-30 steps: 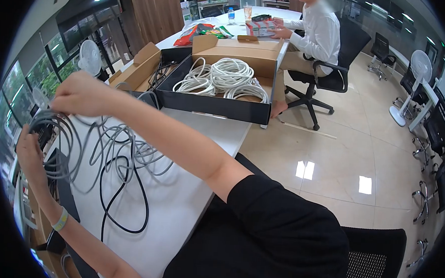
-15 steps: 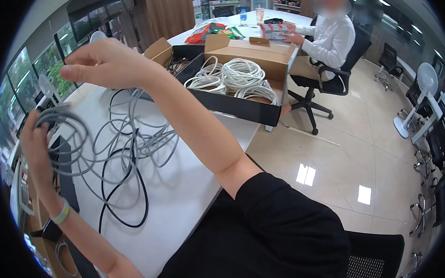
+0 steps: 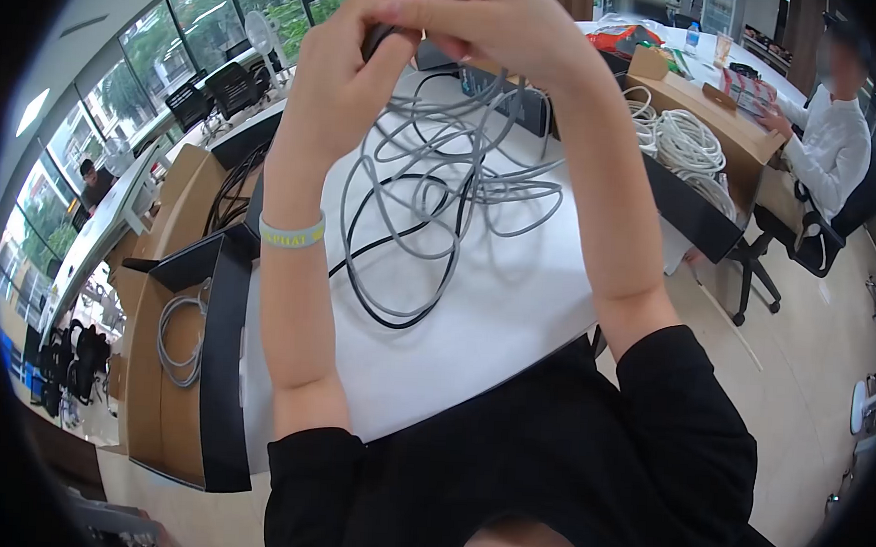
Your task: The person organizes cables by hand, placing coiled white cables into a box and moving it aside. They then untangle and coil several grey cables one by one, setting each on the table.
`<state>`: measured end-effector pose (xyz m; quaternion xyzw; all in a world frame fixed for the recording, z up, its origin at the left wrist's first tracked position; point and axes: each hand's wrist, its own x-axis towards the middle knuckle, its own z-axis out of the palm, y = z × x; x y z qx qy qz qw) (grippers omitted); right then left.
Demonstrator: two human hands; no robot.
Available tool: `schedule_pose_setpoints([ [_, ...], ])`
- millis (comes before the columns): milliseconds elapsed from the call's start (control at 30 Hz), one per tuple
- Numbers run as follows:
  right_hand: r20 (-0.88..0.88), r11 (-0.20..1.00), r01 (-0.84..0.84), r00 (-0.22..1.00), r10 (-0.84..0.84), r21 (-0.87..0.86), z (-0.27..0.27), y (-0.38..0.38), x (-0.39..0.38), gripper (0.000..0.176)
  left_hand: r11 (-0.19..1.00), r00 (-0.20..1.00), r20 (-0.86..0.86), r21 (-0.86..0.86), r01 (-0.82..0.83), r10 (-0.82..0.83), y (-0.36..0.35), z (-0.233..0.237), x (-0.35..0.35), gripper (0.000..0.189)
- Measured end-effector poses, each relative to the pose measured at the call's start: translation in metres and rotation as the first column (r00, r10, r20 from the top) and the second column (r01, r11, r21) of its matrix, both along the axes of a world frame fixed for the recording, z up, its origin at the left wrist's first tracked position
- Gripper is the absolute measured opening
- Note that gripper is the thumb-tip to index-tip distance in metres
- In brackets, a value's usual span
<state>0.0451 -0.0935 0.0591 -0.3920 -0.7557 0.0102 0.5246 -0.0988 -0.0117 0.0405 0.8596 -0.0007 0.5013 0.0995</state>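
My left hand (image 3: 339, 83), with a pale wristband (image 3: 291, 232), is raised at the top of the view, its fingers closed round the grey cable; a dark bit shows between the fingers. My right hand (image 3: 488, 23) meets it there, thumb and fingers pinched together at the cable, the hold partly hidden. Below both hands, the loose grey cable (image 3: 370, 197) falls in tangled loops onto the white table (image 3: 494, 325). A black cable (image 3: 397, 323) lies looped among them.
On the right, an open box (image 3: 690, 211) holds coiled white cables (image 3: 686, 140). Left, one open box (image 3: 224, 362) holds a grey cable coil (image 3: 164, 345), another dark cables (image 3: 231, 191). A person in a white shirt (image 3: 832, 149) sits at the far right.
My view has swung left and down. My hands, apart before with a grey coil in the left, are now together, and the coil is mostly hidden by the fingers.
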Motion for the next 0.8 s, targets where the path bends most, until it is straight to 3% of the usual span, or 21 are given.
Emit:
schedule_pose_setpoints([
  [33,-0.005,1.000,-0.006,1.000,0.006,0.001,0.004,-0.005,0.001,0.022,0.981,0.992,-0.018,-0.147,0.124,-0.128,0.004,0.001,0.001,0.017],
  [67,-0.121,0.996,-0.085,0.989,0.079,-0.042,0.009,-0.012,0.003,0.025,0.925,0.966,-0.013,-0.292,0.242,-0.257,0.008,0.001,0.001,0.020],
  [100,-0.238,0.984,-0.164,0.961,0.142,-0.076,0.012,-0.016,0.005,0.029,0.925,0.966,-0.015,-0.293,0.242,-0.258,0.012,-0.001,0.001,0.020],
  [133,-0.239,0.984,-0.162,0.961,0.140,-0.076,0.011,-0.018,0.007,0.029,0.919,0.963,-0.038,-0.311,0.244,-0.268,0.015,-0.003,0.001,0.020],
  [200,-0.283,0.983,-0.171,0.942,0.181,0.059,0.012,-0.021,0.009,0.026,0.880,0.924,-0.139,-0.381,0.282,-0.356,0.024,-0.007,0.004,0.028],
  [300,-0.322,0.980,-0.145,0.929,0.181,0.133,0.011,-0.026,0.009,0.024,0.859,0.898,-0.221,-0.446,0.254,-0.380,0.023,-0.018,0.013,0.033],
  [367,-0.272,0.962,-0.141,0.940,0.204,0.233,0.011,-0.018,0.013,0.023,0.849,0.916,-0.124,-0.438,0.294,-0.381,0.027,-0.025,0.021,0.035],
  [433,-0.252,0.953,-0.106,0.951,0.181,0.283,0.010,-0.016,0.014,0.021,0.951,0.949,-0.263,-0.297,0.091,-0.173,0.033,-0.022,0.023,0.031],
  [600,-0.178,0.911,-0.012,0.979,0.093,0.413,0.004,-0.002,0.018,0.017,0.911,0.965,-0.214,-0.409,0.055,-0.155,0.036,-0.022,0.024,0.035],
  [667,-0.251,0.881,0.063,0.966,0.065,0.470,0.001,0.002,0.013,0.015,0.904,0.979,-0.036,-0.394,0.170,-0.200,0.036,-0.023,0.027,0.033],
  [700,-0.250,0.880,0.064,0.966,0.063,0.470,0.000,0.007,0.013,0.015,0.903,0.979,-0.035,-0.393,0.172,-0.202,0.039,-0.023,0.029,0.033],
  [767,-0.142,0.717,0.130,0.989,-0.044,0.685,-0.002,0.021,0.014,0.014,0.757,0.955,0.141,-0.583,0.294,-0.262,0.046,-0.023,0.032,0.029],
  [800,-0.144,0.627,0.176,0.984,-0.102,0.759,-0.003,0.024,0.010,0.010,0.756,0.952,0.147,-0.581,0.302,-0.268,0.045,-0.020,0.030,0.029],
])
